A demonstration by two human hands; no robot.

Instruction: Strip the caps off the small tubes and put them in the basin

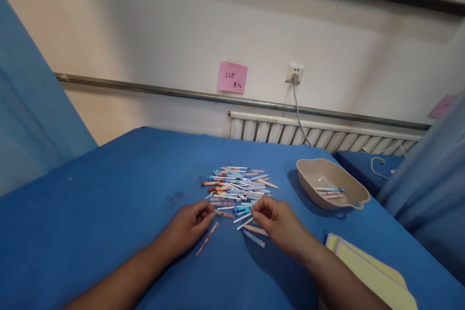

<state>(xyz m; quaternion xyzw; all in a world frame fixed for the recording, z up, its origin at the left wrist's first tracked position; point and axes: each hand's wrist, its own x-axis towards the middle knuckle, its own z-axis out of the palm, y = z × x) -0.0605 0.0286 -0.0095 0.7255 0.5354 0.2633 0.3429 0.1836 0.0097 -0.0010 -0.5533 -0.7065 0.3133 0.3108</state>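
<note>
My left hand (194, 225) is closed in a pinch at the near left of a pile of pen parts (238, 186). From its fingertips a pink-brown patterned pen barrel (224, 214) points right. My right hand (279, 223) is also pinched, at the pile's near right; what its fingertips hold, if anything, is hidden. Close by lie white refills (244, 223), a light wooden-coloured pen (255, 230) and a pale blue barrel (254, 239). Another patterned barrel (208, 239) lies apart, beside my left hand. Turquoise and blue pen pieces (241, 210) sit between the hands.
A beige basin (305, 177) with several pens (330, 189) inside stands to the right. Yellow cloth-like sheets (370, 271) lie at the near right on the blue-covered table (109, 213). Behind are a radiator (276, 128) and a plugged-in cable (298, 111); blue curtains (32, 92) hang at both sides.
</note>
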